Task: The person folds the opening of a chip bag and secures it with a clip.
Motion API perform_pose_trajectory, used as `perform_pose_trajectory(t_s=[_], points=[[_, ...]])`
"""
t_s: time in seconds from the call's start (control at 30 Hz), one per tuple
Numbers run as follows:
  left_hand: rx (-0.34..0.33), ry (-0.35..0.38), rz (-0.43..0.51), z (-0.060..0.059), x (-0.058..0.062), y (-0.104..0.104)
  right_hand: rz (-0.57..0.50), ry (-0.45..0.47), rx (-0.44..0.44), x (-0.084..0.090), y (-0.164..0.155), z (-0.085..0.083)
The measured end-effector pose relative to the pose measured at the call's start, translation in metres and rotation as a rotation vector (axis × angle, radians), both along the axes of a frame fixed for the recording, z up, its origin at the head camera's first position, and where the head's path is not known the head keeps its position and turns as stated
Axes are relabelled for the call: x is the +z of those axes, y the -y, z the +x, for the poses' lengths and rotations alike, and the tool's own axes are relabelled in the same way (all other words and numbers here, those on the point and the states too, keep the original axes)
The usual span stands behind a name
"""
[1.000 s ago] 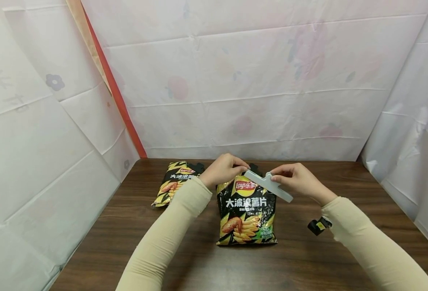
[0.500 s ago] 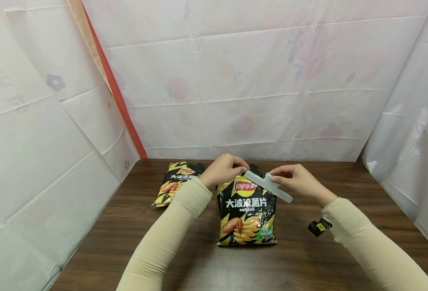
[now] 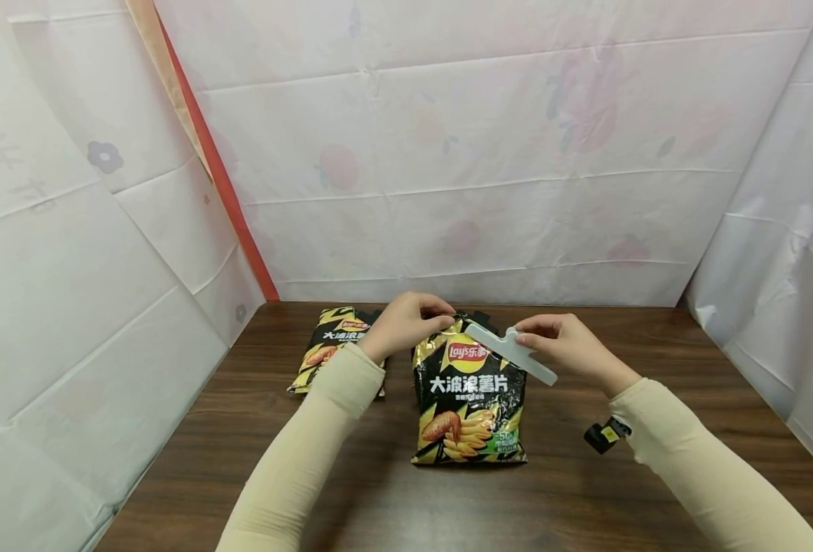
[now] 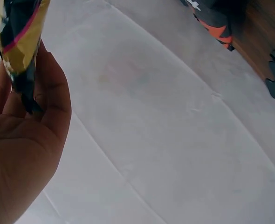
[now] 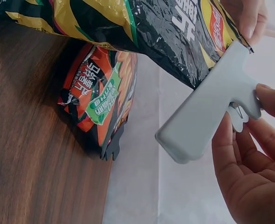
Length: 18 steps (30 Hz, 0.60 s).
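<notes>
Both hands were busy: left hand [image 3: 406,322] pinched bag [image 3: 471,395] top, right hand [image 3: 568,341] gripped clip [image 3: 510,351]; next likely needs clip aligned over fold.

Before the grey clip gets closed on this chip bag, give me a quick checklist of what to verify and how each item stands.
1. Left hand pinches the top of the front chip bag: ok.
2. Right hand grips the grey bag clip by its handles: ok.
3. Clip lined up level along the bag top: not ok, it slants with one end off the bag.
4. Bag top between the clip's bars: cannot tell.
5. Second chip bag lies apart at the left: ok.
</notes>
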<state>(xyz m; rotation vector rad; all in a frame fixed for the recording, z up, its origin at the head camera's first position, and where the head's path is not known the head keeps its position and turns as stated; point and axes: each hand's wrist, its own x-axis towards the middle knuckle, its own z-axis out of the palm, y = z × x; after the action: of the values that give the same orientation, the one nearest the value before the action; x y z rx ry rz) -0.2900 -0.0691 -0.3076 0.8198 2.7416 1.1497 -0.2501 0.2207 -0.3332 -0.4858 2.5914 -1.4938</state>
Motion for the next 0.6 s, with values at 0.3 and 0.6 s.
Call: perform_pose_trajectory(t_s=[0.3, 0.6], points=[[0.093, 0.066, 0.159, 0.005, -0.014, 0.025, -0.025, 0.016, -0.023, -0.001, -0.001, 0.002], [0.25, 0.165, 0.356, 0.025, -0.042, 0.032, -0.034, 0.013, -0.049, -0.004, 0.001, 0.003]])
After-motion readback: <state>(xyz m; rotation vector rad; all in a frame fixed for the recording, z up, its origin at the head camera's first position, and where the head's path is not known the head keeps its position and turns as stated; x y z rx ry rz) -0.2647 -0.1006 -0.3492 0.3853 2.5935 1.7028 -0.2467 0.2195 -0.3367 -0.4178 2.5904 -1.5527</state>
